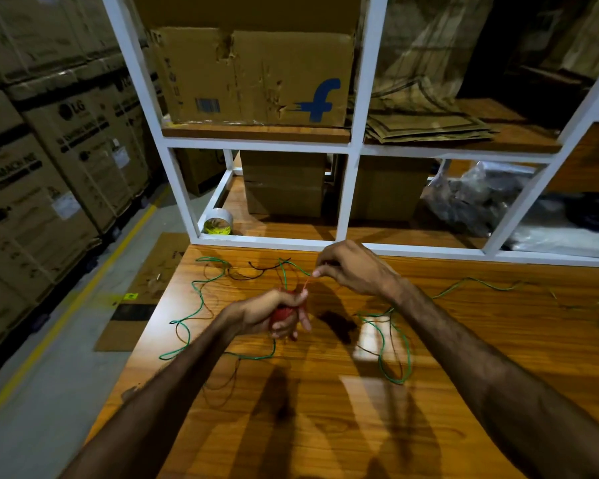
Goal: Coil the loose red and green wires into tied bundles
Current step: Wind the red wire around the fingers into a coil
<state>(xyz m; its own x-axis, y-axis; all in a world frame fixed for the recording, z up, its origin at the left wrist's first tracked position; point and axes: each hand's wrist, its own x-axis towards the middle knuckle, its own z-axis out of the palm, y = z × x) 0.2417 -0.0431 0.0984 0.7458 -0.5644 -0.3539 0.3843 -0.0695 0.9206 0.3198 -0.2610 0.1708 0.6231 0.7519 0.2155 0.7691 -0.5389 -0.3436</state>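
Note:
My left hand [277,314] is closed around a small coiled bundle of red wire [281,313] above the middle of the wooden table [325,426]. A short free end of that red wire runs up from the bundle to my right hand [351,267], which pinches it between thumb and fingertips. Loose green wire [196,299] snakes across the table to the left of my hands, and more green wire [395,347] loops under my right forearm and trails off to the right. A thin black wire [256,271] lies near the far edge.
A white-framed shelf [348,188] stands right behind the table with cardboard boxes [256,77], a tape roll [218,223] and plastic-wrapped bags [478,198]. Stacked appliance cartons [49,167] line the aisle on the left, beyond a yellow floor line.

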